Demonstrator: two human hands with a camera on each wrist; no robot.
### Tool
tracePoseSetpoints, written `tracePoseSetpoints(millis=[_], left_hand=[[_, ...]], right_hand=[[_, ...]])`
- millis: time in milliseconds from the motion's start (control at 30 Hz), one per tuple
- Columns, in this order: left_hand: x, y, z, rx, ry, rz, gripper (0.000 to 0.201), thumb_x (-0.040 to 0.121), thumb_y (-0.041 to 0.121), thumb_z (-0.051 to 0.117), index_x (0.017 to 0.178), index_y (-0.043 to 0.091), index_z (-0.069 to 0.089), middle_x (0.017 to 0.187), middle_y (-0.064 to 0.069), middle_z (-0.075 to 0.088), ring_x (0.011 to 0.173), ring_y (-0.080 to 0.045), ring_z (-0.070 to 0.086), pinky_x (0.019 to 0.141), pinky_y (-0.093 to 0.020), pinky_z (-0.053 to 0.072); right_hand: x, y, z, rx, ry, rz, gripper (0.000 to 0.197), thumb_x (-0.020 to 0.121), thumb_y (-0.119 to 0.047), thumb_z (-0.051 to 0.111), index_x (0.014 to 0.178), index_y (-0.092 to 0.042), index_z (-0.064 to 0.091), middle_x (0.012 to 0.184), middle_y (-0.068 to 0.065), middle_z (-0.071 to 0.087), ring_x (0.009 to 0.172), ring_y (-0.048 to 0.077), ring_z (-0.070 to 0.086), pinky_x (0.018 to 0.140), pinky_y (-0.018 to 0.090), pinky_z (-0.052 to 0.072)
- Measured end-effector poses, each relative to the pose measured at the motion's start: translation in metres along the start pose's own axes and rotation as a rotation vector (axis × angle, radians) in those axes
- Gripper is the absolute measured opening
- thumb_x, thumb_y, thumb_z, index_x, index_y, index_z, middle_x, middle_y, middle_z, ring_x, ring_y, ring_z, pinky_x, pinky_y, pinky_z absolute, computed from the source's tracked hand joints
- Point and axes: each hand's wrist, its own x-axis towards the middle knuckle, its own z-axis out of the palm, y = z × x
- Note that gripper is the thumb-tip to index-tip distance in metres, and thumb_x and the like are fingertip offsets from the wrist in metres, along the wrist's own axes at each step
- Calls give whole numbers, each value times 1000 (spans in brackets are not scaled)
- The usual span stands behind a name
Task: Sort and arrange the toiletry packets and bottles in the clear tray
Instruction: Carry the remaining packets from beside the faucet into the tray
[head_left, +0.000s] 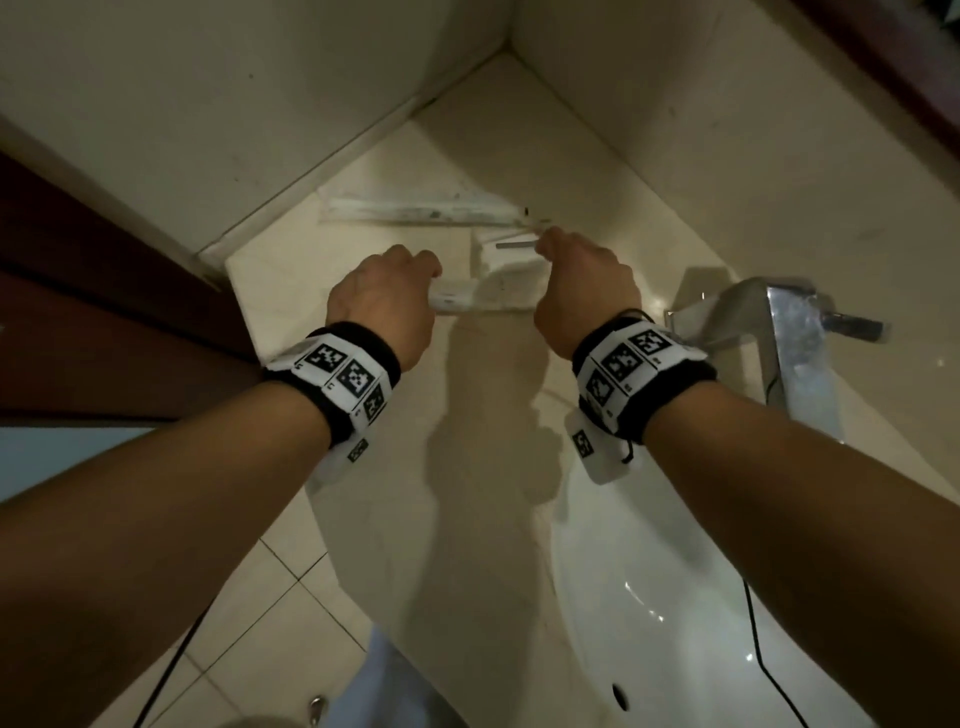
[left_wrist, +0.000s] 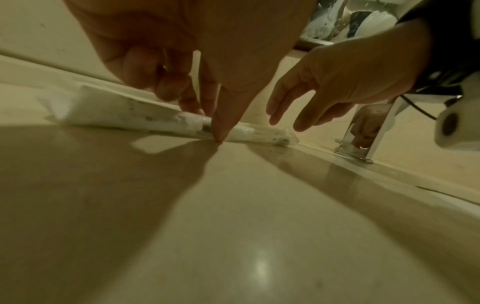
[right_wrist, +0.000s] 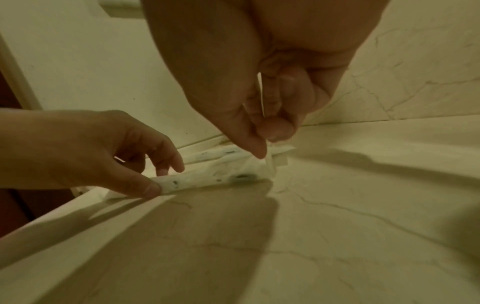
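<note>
At the counter (head_left: 395, 545) beside the sink (head_left: 670, 597), I am mid-sort: my left hand (head_left: 382, 304) pinches one end of a white packet (head_left: 457, 301), while my right hand (head_left: 582, 291) pinches a thin wrapper end (right_wrist: 269, 162). Left of the tap (head_left: 779, 332) I count two long packets and one flat one; no bottles or clear tray show, so next comes lifting this packet gently.

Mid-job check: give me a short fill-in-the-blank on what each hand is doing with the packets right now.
1. The left hand touches the near packet with its ____ and fingertips.
2. The right hand pinches a thin packet edge between thumb and ____.
3. The far packet lies against the ____.
4. The chrome faucet stands on the person's ____ side.

Missing words: thumb; fingers; wall; right
</note>
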Motion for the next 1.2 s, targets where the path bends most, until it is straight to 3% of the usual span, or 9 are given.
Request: tracePoseSetpoints(millis=[167,400,600,733,867,1067,1200], left_hand=[[5,-4,-3,38,-15,24,22,92,23,54,111,26,66,114,-5,58,103,-27,55,73,-35,44],[2,-9,-4,-5,42,52,13,89,30,59,96,23,67,107,-6,59,99,-30,54,71,-34,40],[-7,-19,-9,-39,99,43,12,85,35,65,92,26,68,102,-4,59,95,-28,56,69,-32,42],[-12,-26,-11,-41,130,48,12,84,35,66,92,26,68,100,-3,60,94,-28,57,66,-31,37],[-19,-29,-11,-43,138,47,12,84,34,65,92,26,68,100,-4,60,93,-29,57,66,-32,37],[-27,-16,-19,-48,129,63,13,85,31,62,94,23,67,101,-4,60,93,-28,57,71,-35,45],[-32,2,-26,-34,122,82,12,88,33,59,95,26,65,104,1,59,93,-24,57,70,-32,43]], right_hand=[[16,3,6,-30,1,-26,54,77,-3,53,128,-22,47,122,3,56,100,34,58,79,39,47],[25,4,1,-92,-29,-117,61,75,-3,57,132,-23,45,124,2,54,101,34,58,78,41,50],[32,0,5,-150,-26,-152,57,77,-3,56,130,-20,45,118,6,56,96,36,58,73,41,50],[36,-2,7,-207,8,-178,47,80,-6,54,125,-17,48,106,8,59,84,36,58,64,37,44],[34,-3,4,-271,16,-187,29,85,-8,49,112,-14,55,92,12,60,69,30,46,63,35,40],[5,8,-2,-239,-20,-111,27,86,-13,53,112,-17,58,95,15,58,83,40,58,68,38,45],[-21,23,-12,-153,59,-56,27,89,-18,50,114,-25,58,92,12,59,82,38,58,71,40,50]])
